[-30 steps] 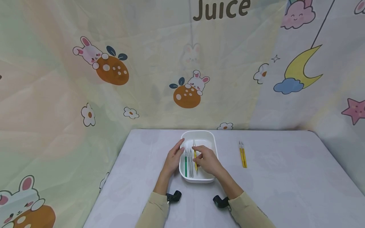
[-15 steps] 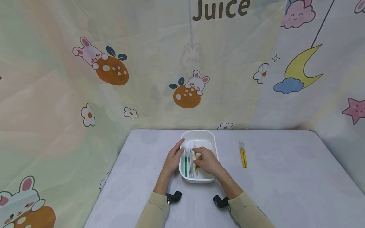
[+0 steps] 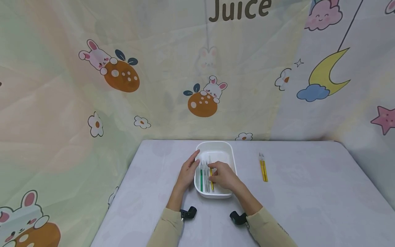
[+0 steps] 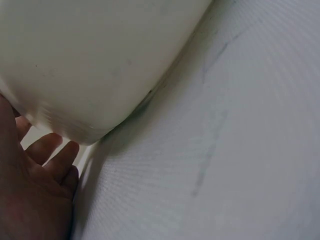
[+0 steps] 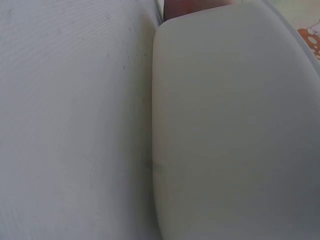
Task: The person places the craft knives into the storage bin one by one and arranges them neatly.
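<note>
In the head view my right hand is inside a white tray, pinching a slim gold stick with a pale pointed end. Left of it lie a green stick and silver sticks of similar shape; whether they are brushes or pens is too small to tell. My left hand rests along the tray's left wall, its fingers fairly straight. The left wrist view has that hand's fingers against the tray's outside. Only the tray's outer wall fills much of the right wrist view.
Two more gold sticks with pale tips lie side by side on the table, right of the tray. A printed cloth backdrop rises behind the table's far edge. Black wrist cameras are strapped to both forearms.
My right hand has drawn the gold stick slightly toward the tray's near end, so it now sits lower beside the silver ones. The left hand and the tray keep their place.
</note>
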### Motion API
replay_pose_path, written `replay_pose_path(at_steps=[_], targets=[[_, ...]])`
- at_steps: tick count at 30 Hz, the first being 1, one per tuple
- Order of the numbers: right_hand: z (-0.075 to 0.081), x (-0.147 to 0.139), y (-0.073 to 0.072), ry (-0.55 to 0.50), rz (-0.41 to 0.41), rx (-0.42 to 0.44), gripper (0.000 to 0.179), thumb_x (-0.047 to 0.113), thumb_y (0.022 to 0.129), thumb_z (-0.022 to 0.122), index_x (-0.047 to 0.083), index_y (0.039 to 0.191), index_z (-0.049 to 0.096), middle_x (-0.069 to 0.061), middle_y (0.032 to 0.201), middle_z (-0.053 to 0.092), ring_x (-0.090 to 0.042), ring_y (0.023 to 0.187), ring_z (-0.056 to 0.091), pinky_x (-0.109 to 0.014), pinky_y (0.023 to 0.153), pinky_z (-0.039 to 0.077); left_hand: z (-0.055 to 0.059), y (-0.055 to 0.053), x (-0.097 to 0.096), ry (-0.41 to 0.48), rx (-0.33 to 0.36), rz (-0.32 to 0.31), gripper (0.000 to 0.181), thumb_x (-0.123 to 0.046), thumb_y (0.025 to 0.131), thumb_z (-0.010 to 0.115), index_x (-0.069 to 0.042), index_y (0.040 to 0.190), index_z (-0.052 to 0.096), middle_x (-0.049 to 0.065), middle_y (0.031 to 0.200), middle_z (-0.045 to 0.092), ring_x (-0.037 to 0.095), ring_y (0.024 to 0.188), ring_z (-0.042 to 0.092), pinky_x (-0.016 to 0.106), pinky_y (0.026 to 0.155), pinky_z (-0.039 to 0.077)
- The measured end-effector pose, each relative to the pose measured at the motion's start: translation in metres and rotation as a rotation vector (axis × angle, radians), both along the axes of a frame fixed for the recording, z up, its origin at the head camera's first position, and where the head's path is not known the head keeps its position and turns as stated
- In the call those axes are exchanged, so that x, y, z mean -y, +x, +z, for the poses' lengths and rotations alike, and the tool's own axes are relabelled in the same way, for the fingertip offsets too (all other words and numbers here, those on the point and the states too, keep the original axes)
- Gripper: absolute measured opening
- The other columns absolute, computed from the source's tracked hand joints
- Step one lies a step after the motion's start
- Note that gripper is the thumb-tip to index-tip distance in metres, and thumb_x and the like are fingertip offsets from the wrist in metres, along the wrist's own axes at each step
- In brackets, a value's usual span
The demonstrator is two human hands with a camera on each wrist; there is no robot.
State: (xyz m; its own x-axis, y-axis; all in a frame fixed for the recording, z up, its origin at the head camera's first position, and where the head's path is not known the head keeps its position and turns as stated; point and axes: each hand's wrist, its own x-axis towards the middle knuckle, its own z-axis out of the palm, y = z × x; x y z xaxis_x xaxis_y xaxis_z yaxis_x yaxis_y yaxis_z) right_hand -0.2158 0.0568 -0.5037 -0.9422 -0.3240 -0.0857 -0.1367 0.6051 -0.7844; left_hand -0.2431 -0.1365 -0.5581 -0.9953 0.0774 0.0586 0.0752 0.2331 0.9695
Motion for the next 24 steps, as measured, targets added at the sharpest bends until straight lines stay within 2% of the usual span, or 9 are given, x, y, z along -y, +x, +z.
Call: replay_pose_path(at_steps=[11,16,24], targets=[[-0.0028,0.0012,-0.0008,0.059,0.037,-0.032,0.055,0.006,0.083,0.086,0.002,0.135,0.068,-0.014,0.120,0.069,-0.013,0.073,0.062,-0.025,0.061,0.055,0.0019,0.0001,-0.0006,-0.007,0.009,0.002,0.044,-0.038,0.109,0.049,-0.043,0.153,0.048,-0.014,0.165,0.039,0.015,0.157,0.031,0.048,0.129,0.027],[-0.0042,0.0021,-0.0011,0.090,0.036,-0.050,0.055,0.007,0.082,0.088,0.002,0.134,0.069,-0.014,0.118,0.069,-0.014,0.074,0.061,-0.025,0.061,0.055,0.0024,0.0004,-0.0005,-0.008,0.004,-0.006,0.046,-0.038,0.110,0.049,-0.038,0.156,0.047,-0.013,0.166,0.039,0.015,0.158,0.031,0.049,0.129,0.027],[-0.0021,0.0041,0.0007,0.151,0.042,-0.074,0.054,0.010,0.081,0.088,0.002,0.132,0.071,-0.013,0.118,0.070,-0.015,0.079,0.060,-0.027,0.069,0.056,0.0025,-0.0003,-0.0007,0.004,-0.003,-0.010,0.048,-0.037,0.110,0.048,-0.032,0.157,0.047,-0.011,0.166,0.039,0.016,0.158,0.031,0.048,0.129,0.027]])
